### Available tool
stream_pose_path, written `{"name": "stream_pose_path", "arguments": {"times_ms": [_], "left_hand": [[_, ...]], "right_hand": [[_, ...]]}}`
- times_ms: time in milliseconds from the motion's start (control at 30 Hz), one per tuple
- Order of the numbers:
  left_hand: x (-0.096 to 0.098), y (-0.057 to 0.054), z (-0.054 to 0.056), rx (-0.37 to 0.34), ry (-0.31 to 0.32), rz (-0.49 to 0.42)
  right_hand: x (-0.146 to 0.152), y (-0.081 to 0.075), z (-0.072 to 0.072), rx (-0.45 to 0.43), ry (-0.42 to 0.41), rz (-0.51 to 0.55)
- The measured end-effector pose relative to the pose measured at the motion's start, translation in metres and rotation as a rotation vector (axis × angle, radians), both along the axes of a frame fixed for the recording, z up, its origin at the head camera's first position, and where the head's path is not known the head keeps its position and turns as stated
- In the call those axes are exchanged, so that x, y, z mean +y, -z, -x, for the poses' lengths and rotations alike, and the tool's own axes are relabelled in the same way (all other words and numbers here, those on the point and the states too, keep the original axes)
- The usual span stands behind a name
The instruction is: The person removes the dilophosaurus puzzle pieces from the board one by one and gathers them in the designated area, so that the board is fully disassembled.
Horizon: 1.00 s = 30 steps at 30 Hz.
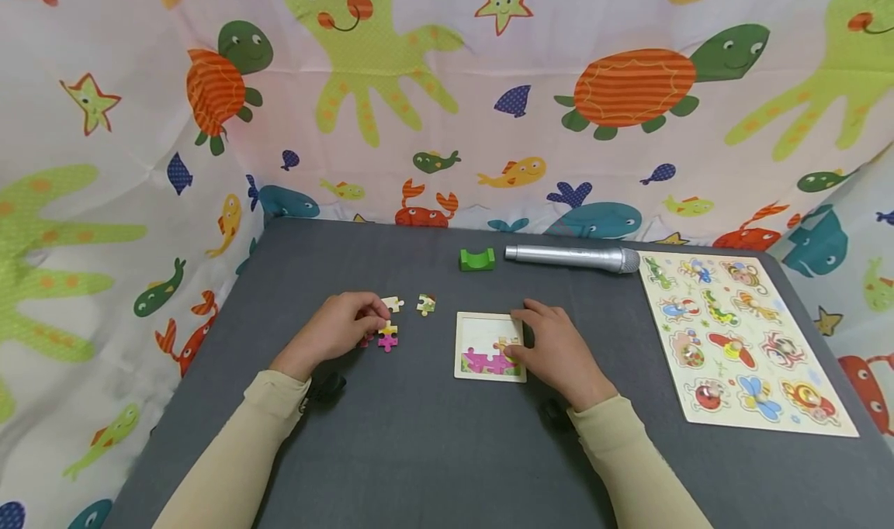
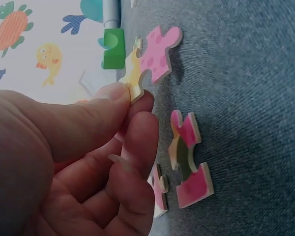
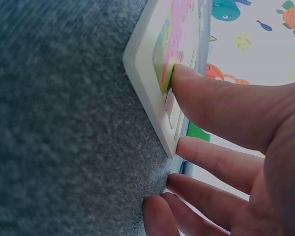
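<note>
Left hand (image 1: 342,323) has a small pink-and-yellow jigsaw piece (image 2: 157,54) pinched by its yellow end, so that grip is pretty narrow, thumb against finger with the piece in between. Pink end pokes out free, and it looks held up off the dark grey cloth-covered bench (image 1: 419,451). Just under that hand there's a loose pink jigsaw piece with some dark green on it (image 2: 195,187), and near the fingers 2 more: a pale cream jigsaw piece (image 1: 393,304) and a green-and-white jigsaw piece (image 1: 426,305) sitting a bit to the right.

Right hand (image 1: 559,350) is over at the square white puzzle tray with a pale raised rim (image 1: 482,329). That grip is wide: thumb tip down on the pieces inside, index finger touching the rim, other fingers spread past it. Inside, the joined pink-and-green pieces (image 1: 489,363) fill the near side, and bare white shows behind them.

Further back there's a bright green block with a scooped top (image 1: 477,262), a silver microphone (image 1: 566,257) lying right beside it, and a big cream board of colorful bugs (image 1: 729,327) off to the right. White sea-creature fabric (image 1: 475,133) hangs behind everything.
</note>
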<state>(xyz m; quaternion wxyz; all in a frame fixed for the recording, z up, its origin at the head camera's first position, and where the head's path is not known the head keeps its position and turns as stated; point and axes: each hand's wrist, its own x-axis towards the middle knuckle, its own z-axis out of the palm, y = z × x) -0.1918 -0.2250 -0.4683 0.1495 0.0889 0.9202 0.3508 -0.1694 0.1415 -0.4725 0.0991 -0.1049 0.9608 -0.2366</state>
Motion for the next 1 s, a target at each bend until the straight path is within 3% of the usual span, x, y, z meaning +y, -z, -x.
{"name": "stream_pose_path", "arguments": {"times_ms": [767, 1000], "left_hand": [[0.002, 0.0, 0.002, 0.035, -0.027, 0.047], [0.029, -0.006, 0.003, 0.082, 0.009, 0.016]], "right_hand": [[0.0, 0.0, 0.0, 0.001, 0.003, 0.001], [0.0, 0.0, 0.0, 0.0, 0.003, 0.003]]}}
